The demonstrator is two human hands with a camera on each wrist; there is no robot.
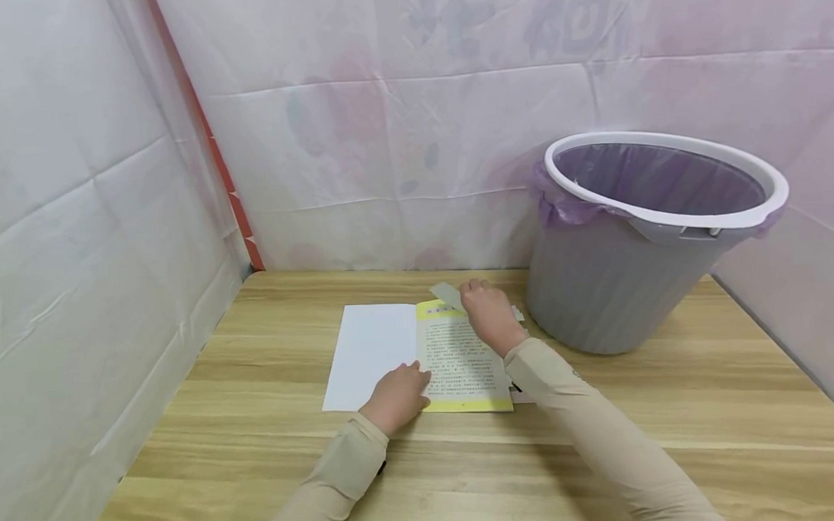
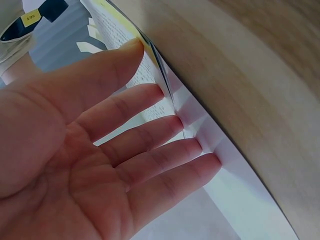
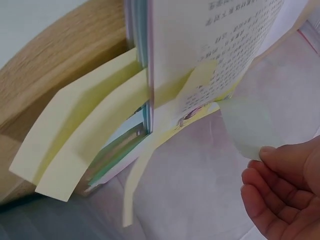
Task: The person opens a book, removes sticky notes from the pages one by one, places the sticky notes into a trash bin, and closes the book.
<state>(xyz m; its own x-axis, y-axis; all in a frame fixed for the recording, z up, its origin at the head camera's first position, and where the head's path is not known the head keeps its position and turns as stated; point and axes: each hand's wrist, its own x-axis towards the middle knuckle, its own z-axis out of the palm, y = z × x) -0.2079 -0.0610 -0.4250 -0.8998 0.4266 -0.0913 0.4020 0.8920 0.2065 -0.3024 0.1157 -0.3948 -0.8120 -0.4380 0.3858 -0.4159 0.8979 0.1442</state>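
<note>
An open book (image 1: 462,366) lies on the wooden table, with a blank white page on the left and a printed, yellow-bordered page on the right. Near the spine, my left hand (image 1: 397,398) rests on the pages, its fingers (image 2: 165,165) fairly straight and touching the paper. At the top of the printed page my right hand (image 1: 489,313) pinches a pale green sticky note (image 3: 252,125) between thumb and fingers. The note's far end still meets the page's edge in the right wrist view. Yellow sticky notes (image 3: 95,135) stick out from the book's side.
A grey trash bin (image 1: 597,285) with a white rim and purple liner bag stands at the table's back right. White printed sheeting (image 1: 386,154) hangs behind and beside the wooden table (image 1: 258,450).
</note>
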